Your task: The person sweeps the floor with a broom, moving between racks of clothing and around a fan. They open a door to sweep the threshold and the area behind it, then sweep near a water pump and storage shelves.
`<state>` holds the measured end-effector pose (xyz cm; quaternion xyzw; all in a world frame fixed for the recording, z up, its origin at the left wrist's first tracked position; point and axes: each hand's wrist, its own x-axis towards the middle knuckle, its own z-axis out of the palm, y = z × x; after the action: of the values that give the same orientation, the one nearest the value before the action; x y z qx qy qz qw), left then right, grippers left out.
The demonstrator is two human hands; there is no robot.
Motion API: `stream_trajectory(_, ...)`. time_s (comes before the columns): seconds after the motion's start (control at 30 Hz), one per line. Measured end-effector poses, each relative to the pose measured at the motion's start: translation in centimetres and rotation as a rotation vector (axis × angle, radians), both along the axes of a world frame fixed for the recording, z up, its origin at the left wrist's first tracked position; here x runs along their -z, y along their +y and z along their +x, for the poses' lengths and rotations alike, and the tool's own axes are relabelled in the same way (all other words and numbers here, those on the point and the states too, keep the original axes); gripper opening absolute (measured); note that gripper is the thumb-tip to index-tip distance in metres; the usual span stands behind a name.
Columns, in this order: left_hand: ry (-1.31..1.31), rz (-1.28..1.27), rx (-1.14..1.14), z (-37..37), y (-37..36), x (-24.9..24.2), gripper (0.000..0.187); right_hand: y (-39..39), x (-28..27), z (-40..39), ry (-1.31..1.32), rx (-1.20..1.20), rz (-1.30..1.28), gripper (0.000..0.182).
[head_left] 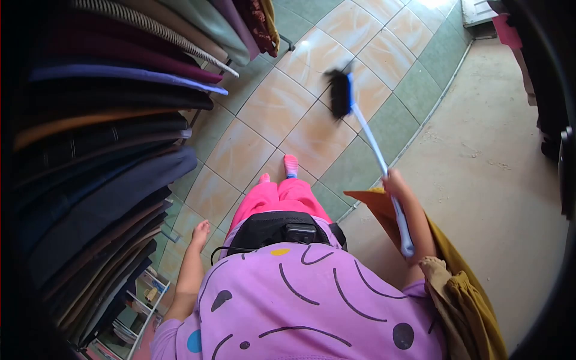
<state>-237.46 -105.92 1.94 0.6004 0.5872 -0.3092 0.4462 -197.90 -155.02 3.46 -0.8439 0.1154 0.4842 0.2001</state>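
Observation:
A broom with a white handle [371, 139], a blue head and black bristles [339, 95] reaches forward over the tiled floor. Around the handle, near its middle, the fingers of my right hand [396, 182] are wrapped; the handle's lower end lies along my forearm. The bristles look blurred, just above or on the orange tiles. My left hand [202, 231] hangs at my left side, away from the broom, its fingers small and partly curled, so I cannot make out whether it is closed.
Rows of hanging clothes [108, 126] fill the left side. A mustard cloth [447, 258] hangs beside my right arm. At the right is a beige floor or ledge [480, 162] with dark garments beyond. A white shelf [141, 309] stands at lower left.

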Motion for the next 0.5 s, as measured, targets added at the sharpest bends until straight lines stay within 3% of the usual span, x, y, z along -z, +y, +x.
stream_trajectory(0.03,-0.008,-0.001,0.007,-0.6,-0.1,0.5,0.031,-0.2,3.2,1.6,-0.191,-0.113,-0.189,0.013)
stream_trajectory(0.1,-0.072,-0.101,0.285,-1.7,0.2,1.9,0.03,3.2,3.1,3.1,-0.356,-0.056,-0.207,0.01)
stream_trajectory(0.17,-0.099,-0.123,0.24,-1.1,0.2,1.4,0.031,7.1,1.6,3.6,-0.457,0.225,-0.12,0.009)
stream_trajectory(0.23,-0.196,-0.111,-0.111,0.0,0.2,0.6,0.031,7.8,-0.9,2.6,-0.324,0.344,0.191,0.014)
stream_trajectory(0.3,-0.134,-0.105,-0.139,-0.3,1.3,1.2,0.031,8.0,-3.8,1.5,-0.06,0.493,0.468,0.012)
stream_trajectory(0.37,0.021,-0.137,0.264,-2.0,3.4,4.1,0.03,10.6,-4.6,-0.5,0.102,0.566,0.553,0.009)
stream_trajectory(0.43,0.068,-0.205,0.289,-2.9,5.9,7.9,0.029,13.4,-2.5,-0.7,0.214,0.536,0.609,0.01)
stream_trajectory(0.47,0.126,-0.275,0.311,-2.0,7.3,8.9,0.029,13.9,-0.1,-0.1,0.141,0.447,0.558,0.011)
stream_trajectory(0.5,0.119,-0.268,0.327,1.3,8.0,7.9,0.029,13.8,2.1,1.4,0.128,0.458,0.566,0.011)
